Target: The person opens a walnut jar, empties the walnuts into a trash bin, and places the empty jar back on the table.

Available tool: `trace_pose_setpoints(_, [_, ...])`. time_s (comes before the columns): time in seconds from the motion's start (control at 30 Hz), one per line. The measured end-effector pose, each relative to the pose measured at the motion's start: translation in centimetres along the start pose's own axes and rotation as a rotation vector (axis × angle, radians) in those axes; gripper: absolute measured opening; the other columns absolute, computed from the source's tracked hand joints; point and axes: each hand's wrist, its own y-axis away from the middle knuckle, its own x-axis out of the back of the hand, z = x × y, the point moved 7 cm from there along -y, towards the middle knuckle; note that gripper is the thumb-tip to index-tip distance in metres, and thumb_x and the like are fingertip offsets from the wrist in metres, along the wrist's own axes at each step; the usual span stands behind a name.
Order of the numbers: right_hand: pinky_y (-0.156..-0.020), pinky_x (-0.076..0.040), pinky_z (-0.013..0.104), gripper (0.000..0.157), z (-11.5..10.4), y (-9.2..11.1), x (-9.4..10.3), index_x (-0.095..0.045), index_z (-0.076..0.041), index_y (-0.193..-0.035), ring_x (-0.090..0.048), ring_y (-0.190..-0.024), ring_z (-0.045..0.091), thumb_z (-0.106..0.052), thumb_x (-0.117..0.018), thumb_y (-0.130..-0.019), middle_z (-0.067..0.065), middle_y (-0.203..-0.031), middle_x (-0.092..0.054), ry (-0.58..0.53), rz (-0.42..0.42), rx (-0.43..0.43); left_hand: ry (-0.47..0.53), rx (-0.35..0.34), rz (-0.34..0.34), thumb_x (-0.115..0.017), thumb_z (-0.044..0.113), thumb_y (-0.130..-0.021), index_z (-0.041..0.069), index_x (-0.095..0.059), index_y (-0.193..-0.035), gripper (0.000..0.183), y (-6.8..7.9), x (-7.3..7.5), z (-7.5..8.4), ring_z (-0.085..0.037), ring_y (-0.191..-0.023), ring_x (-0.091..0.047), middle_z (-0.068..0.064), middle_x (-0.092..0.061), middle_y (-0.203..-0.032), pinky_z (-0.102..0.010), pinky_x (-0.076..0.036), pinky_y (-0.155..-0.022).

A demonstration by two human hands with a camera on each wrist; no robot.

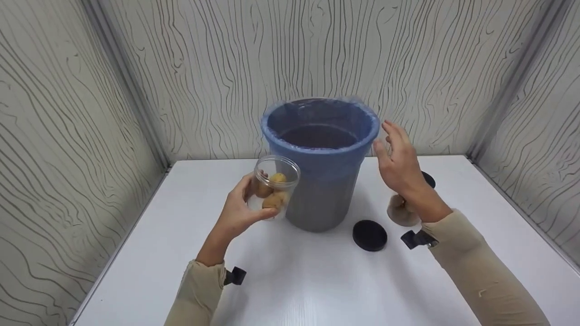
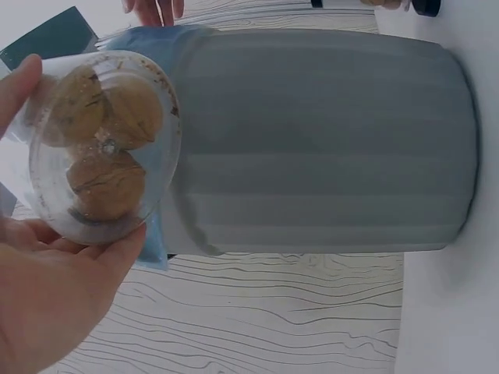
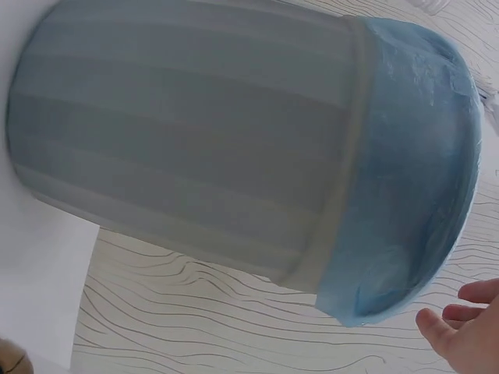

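My left hand [image 1: 238,206] grips a clear plastic jar [image 1: 290,192] with fingers and thumb round its side. The jar is lidless and tilted slightly, left of the bin's front. Several round brown pieces that look like walnuts [image 2: 109,183] lie in it, with crumbs along the base. A grey bin [image 1: 319,199] stands upright, its blue liner [image 1: 317,156] folded over the rim. My right hand [image 1: 398,165], empty with fingers loosely spread, is held just right of the rim. A small gap separates its fingertips [image 3: 437,327] from the liner in the right wrist view.
A round black lid [image 1: 369,235] lies on the white table [image 1: 290,280] in front of the bin. Beneath my right wrist is another container [image 1: 401,216] with brownish contents, partly hidden, beside a black lid [image 1: 428,179]. Wood-patterned walls [image 1: 217,68] enclose the back and sides.
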Motion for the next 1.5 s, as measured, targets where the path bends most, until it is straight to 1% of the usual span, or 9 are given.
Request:
trace_pose_setpoints(0.17, [-0.105, -0.026, 0.055, 0.057, -0.3, -1.0, -0.4, -0.034, 0.007, -0.141, -0.030, -0.132, 0.040, -0.031, -0.041, -0.099, 0.022, -0.148, -0.029, 0.047, -0.043, -0.004, -0.007, 0.027, 0.026, -0.085, 0.019, -0.069, 0.003, -0.038, -0.141, 0.088, -0.3, 0.6, 0.4, -0.019, -0.127, -0.044, -0.007, -0.049, -0.136, -0.039, -0.029, -0.107])
trace_pose_setpoints(0.33, [-0.108, -0.019, 0.055, 0.062, 0.1, -2.2, -1.1, -0.033, 0.009, -0.141, -0.022, -0.137, 0.040, -0.037, -0.039, -0.100, 0.026, -0.149, -0.024, 0.077, -0.103, -0.049, -0.001, 0.049, 0.042, -0.085, 0.020, -0.069, 0.004, -0.039, -0.141, 0.086, -0.7, 1.0, 0.7, -0.019, -0.128, -0.043, -0.006, -0.048, -0.137, -0.038, -0.028, -0.108])
trace_pose_setpoints(0.53, [-0.109, -0.016, 0.055, 0.065, 0.4, -3.0, -1.9, -0.027, 0.011, -0.143, -0.015, -0.138, 0.042, -0.038, -0.035, -0.101, 0.028, -0.151, -0.015, 0.080, -0.180, -0.080, 0.010, 0.027, 0.056, -0.084, 0.018, -0.071, 0.004, -0.039, -0.139, 0.083, -1.0, 1.5, 1.4, -0.017, -0.126, -0.044, -0.007, -0.050, -0.134, -0.036, -0.028, -0.108])
trace_pose_setpoints(0.77, [-0.110, -0.013, 0.053, 0.067, 0.9, -2.9, -2.8, -0.021, 0.011, -0.144, -0.010, -0.139, 0.041, -0.039, -0.034, -0.101, 0.027, -0.153, -0.008, 0.089, -0.256, -0.108, 0.018, 0.004, 0.059, -0.084, 0.017, -0.070, 0.005, -0.042, -0.137, 0.080, -1.7, 2.1, 2.1, -0.016, -0.123, -0.046, -0.006, -0.052, -0.129, -0.034, -0.030, -0.107])
trace_pose_setpoints(0.97, [-0.111, -0.011, 0.051, 0.068, 1.2, -2.7, -3.0, -0.017, 0.012, -0.145, -0.008, -0.140, 0.041, -0.038, -0.033, -0.102, 0.027, -0.153, -0.008, 0.090, -0.275, -0.129, -0.008, 0.020, 0.042, -0.084, 0.022, -0.071, 0.006, -0.040, -0.138, 0.081, -2.6, 2.8, 2.9, -0.016, -0.125, -0.044, -0.005, -0.053, -0.130, -0.036, -0.029, -0.107])
trace_pose_setpoints(1.13, [-0.111, -0.010, 0.050, 0.067, 1.1, -2.8, -3.0, -0.016, 0.012, -0.145, -0.009, -0.140, 0.040, -0.037, -0.033, -0.101, 0.028, -0.152, -0.009, 0.096, -0.260, -0.126, -0.039, 0.042, 0.019, -0.084, 0.027, -0.071, 0.005, -0.038, -0.140, 0.085, -3.6, 3.6, 3.6, -0.016, -0.125, -0.044, -0.005, -0.053, -0.130, -0.037, -0.031, -0.106])
trace_pose_setpoints(1.3, [-0.111, -0.012, 0.050, 0.066, 1.2, -2.8, -3.2, -0.018, 0.013, -0.144, -0.011, -0.140, 0.040, -0.036, -0.032, -0.101, 0.028, -0.152, -0.011, 0.103, -0.245, -0.116, -0.065, 0.060, 0.003, -0.083, 0.030, -0.072, 0.006, -0.038, -0.140, 0.085, -4.5, 4.4, 4.4, -0.017, -0.124, -0.046, -0.004, -0.054, -0.129, -0.040, -0.032, -0.105])
trace_pose_setpoints(1.4, [-0.111, -0.013, 0.050, 0.065, 1.2, -2.7, -3.2, -0.019, 0.014, -0.143, -0.012, -0.139, 0.041, -0.035, -0.032, -0.101, 0.029, -0.151, -0.012, 0.104, -0.235, -0.107, -0.075, 0.052, -0.003, -0.083, 0.031, -0.072, 0.006, -0.037, -0.140, 0.086, -5.1, 4.8, 4.9, -0.017, -0.123, -0.046, -0.004, -0.053, -0.130, -0.040, -0.033, -0.105])
trace_pose_setpoints(1.5, [-0.111, -0.013, 0.049, 0.065, 1.3, -2.7, -3.1, -0.019, 0.015, -0.143, -0.012, -0.139, 0.041, -0.034, -0.032, -0.101, 0.030, -0.151, -0.012, 0.101, -0.231, -0.102, -0.068, 0.023, -0.006, -0.083, 0.028, -0.073, 0.004, -0.037, -0.140, 0.084, -5.7, 5.1, 5.4, -0.018, -0.121, -0.048, -0.006, -0.053, -0.127, -0.039, -0.034, -0.104])
